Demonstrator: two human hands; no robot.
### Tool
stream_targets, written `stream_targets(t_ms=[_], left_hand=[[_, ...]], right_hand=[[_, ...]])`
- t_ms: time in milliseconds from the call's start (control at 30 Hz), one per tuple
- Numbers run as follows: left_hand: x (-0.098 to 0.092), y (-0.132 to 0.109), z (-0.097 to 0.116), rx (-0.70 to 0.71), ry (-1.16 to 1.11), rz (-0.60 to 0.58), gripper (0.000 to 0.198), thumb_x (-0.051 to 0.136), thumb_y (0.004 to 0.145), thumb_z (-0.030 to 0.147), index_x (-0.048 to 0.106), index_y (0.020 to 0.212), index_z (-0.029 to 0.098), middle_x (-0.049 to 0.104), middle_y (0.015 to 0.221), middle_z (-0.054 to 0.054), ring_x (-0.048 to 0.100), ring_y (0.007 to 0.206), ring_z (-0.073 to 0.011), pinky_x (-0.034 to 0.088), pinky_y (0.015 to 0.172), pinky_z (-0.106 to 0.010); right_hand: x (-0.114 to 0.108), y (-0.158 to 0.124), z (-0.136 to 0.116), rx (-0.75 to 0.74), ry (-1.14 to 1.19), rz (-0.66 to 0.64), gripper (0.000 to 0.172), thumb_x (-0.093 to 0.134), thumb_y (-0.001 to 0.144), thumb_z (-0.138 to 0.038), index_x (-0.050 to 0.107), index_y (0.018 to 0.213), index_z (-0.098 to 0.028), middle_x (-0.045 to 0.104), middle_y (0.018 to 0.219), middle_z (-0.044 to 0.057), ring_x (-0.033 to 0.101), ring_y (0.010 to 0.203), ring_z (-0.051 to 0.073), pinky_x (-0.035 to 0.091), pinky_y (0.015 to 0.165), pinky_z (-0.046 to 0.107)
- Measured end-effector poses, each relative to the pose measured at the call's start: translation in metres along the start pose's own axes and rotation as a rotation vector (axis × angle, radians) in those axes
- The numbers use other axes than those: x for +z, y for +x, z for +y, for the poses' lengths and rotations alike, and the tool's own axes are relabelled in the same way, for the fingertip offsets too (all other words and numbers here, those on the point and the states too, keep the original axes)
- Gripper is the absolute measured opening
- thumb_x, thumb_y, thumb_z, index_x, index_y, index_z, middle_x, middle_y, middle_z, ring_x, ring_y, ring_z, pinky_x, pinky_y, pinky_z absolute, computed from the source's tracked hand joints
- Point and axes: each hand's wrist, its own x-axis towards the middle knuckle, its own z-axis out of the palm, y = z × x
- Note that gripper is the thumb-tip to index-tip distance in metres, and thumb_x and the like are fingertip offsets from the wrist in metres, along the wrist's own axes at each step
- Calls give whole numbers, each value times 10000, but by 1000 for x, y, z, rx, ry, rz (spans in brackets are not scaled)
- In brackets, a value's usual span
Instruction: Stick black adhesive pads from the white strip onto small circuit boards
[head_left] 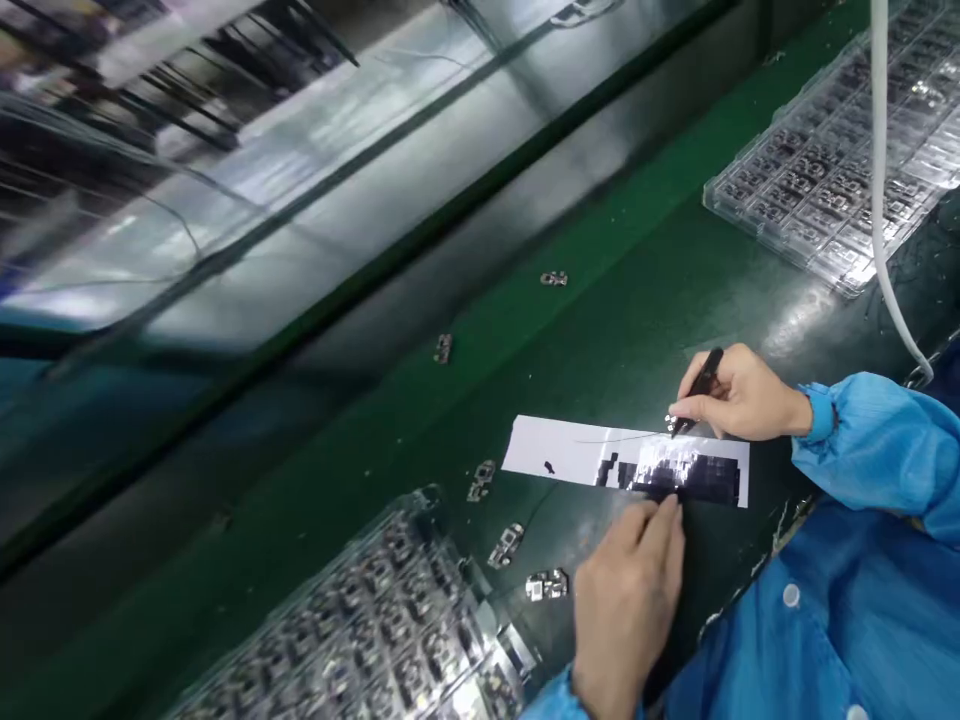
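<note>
My right hand point(739, 395) is closed round black tweezers point(705, 375), whose tips point down at the strip's upper edge. A small metallic part point(670, 422) shows beside the tips, under my fingers. A white strip point(551, 445) lies slantwise on the green table, with black film pieces point(716, 478) along its lower right side and a few loose black bits further left. From below, my left hand point(630, 590) reaches to the strip's lower edge, fingers pressed together and fingertips against it. A thin dark wire crosses the strip near the tweezers.
Several small circuit parts point(507, 545) lie left of the strip and farther up the green table point(600, 330). A clear compartment tray point(390, 610) full of parts is at bottom left, and stacked clear trays point(817, 180) are at upper right. A white cable point(879, 150) hangs before them.
</note>
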Motion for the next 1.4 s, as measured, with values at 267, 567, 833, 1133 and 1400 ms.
stream_targets(t_ms=[267, 567, 833, 1133, 1400], left_hand=[[28, -3, 6, 107, 347, 45, 312, 441, 926, 257, 612, 1173, 174, 607, 781, -23, 588, 608, -142, 405, 480, -250], [28, 6, 14, 51, 331, -131, 369, 398, 936, 300, 559, 1255, 206, 575, 824, -29, 588, 645, -156, 397, 483, -255], [22, 11, 10, 65, 271, -165, 360, 398, 935, 324, 585, 1223, 216, 560, 816, -17, 580, 607, -141, 393, 480, -257], [23, 12, 9, 58, 267, -173, 370, 392, 936, 332, 580, 1236, 226, 545, 805, -11, 575, 597, -138, 377, 470, -260], [20, 12, 9, 46, 276, -174, 368, 393, 935, 341, 584, 1232, 237, 552, 808, -12, 570, 596, -131, 373, 471, -247]], right_hand=[[3, -12, 9, 94, -27, -1, 239, 690, 711, -316, 547, 660, -131, 526, 505, -28, 478, 400, 68, 367, 360, 190], [-4, -17, 19, 187, -16, -22, 211, 663, 730, -301, 523, 711, -144, 511, 485, -52, 501, 367, 76, 379, 329, 180], [-3, -15, 17, 168, -42, -29, 188, 676, 710, -271, 550, 706, -133, 512, 498, -46, 471, 416, 62, 364, 379, 184], [-3, -17, 17, 166, -39, -51, 176, 671, 710, -266, 560, 707, -130, 533, 521, -35, 492, 442, 70, 385, 402, 194], [-4, -16, 15, 223, 51, -66, 271, 726, 668, -338, 558, 709, -129, 537, 511, -41, 505, 427, 70, 399, 389, 190]])
